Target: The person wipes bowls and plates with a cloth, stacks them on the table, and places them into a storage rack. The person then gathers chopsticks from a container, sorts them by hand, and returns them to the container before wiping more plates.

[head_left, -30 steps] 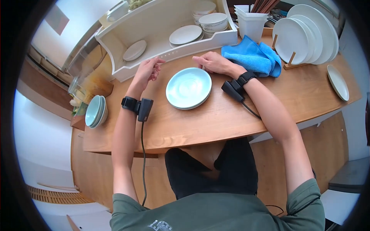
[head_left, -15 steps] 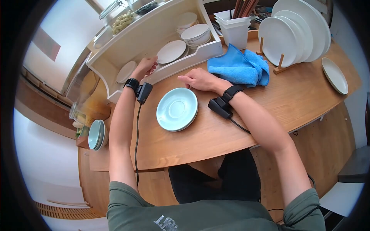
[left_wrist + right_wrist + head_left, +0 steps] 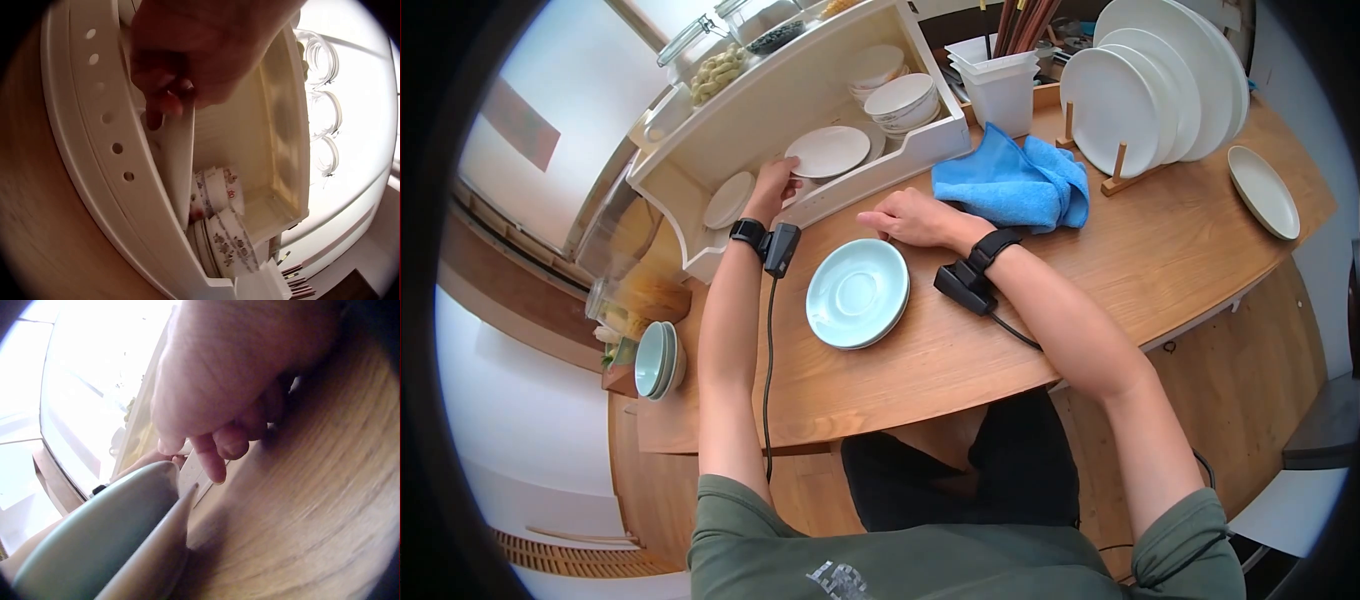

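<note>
My left hand (image 3: pixel 774 188) reaches into the white shelf unit (image 3: pixel 700 185) and pinches the near left edge of a white plate (image 3: pixel 830 152). In the left wrist view that plate (image 3: pixel 178 159) stands tilted behind the shelf's front lip, thumb and fingers on its rim. Another white plate shows partly beneath it. My right hand (image 3: pixel 913 217) rests on the wooden table, fingers loosely curled and holding nothing, just behind two stacked pale blue-green plates (image 3: pixel 858 292). The right wrist view shows those stacked plates (image 3: pixel 94 531) edge-on beside the hand.
Patterned bowls (image 3: pixel 902 101) and a small plate (image 3: pixel 728 200) sit in the shelf. A blue cloth (image 3: pixel 1015 185) lies right of my right hand. White plates stand in a wooden rack (image 3: pixel 1122 170); an oval dish (image 3: pixel 1264 192) is at far right. Blue-green bowls (image 3: pixel 652 358) stand at left.
My left hand has moved forward into the shelf and taken hold of the white plate, which has shifted left off its stack. My right hand stays on the table. The head view has turned.
</note>
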{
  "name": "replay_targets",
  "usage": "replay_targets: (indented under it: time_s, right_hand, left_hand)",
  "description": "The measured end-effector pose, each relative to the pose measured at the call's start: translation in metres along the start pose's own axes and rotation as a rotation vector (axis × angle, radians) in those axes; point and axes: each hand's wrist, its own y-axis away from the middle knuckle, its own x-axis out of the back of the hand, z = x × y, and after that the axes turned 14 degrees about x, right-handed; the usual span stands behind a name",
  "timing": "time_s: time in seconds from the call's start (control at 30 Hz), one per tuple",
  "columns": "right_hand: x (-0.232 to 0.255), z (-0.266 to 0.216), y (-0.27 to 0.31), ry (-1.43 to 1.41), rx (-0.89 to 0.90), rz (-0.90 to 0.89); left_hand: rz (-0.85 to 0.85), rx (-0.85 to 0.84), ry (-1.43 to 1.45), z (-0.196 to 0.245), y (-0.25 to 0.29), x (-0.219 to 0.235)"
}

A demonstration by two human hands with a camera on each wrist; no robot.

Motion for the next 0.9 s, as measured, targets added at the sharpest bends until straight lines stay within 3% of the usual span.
replay_targets:
  time_s: [0.2, 0.37, 0.43, 0.5, 0.57, 0.67, 0.77, 0.83, 0.9]
  right_hand:
    - [0.0, -0.003, 0.002, 0.01, 0.037, 0.016]
    - [0.0, -0.006, 0.001, 0.097, 0.021, -0.024]
    - [0.0, -0.012, 0.0, 0.145, 0.006, -0.064]
    - [0.0, -0.017, 0.001, 0.214, 0.022, -0.063]
    - [0.001, -0.021, -0.001, 0.273, 0.097, -0.053]
    - [0.008, -0.034, -0.006, 0.575, 0.115, 0.175]
    - [0.029, -0.048, -0.005, 0.823, 0.05, 0.207]
    - [0.042, -0.033, 0.004, 1.002, -0.042, 0.073]
    - [0.051, -0.014, 0.016, 1.027, -0.254, -0.191]
  left_hand:
    - [0.067, -0.065, 0.268, -0.002, 0.039, 0.014]
    - [0.009, -0.063, 0.655, -0.052, 0.082, 0.026]
    - [-0.173, -0.07, 0.832, -0.076, 0.1, 0.03]
    - [-0.212, -0.087, 0.922, -0.096, 0.115, 0.029]
    - [-0.364, -0.094, 1.035, -0.112, 0.127, 0.028]
    - [-0.316, -0.175, 1.076, -0.09, 0.18, 0.004]
    - [-0.394, -0.254, 1.086, -0.094, 0.18, 0.003]
    - [-0.346, -0.259, 1.132, -0.094, 0.179, 0.003]
    - [-0.301, -0.258, 1.164, -0.094, 0.18, 0.001]
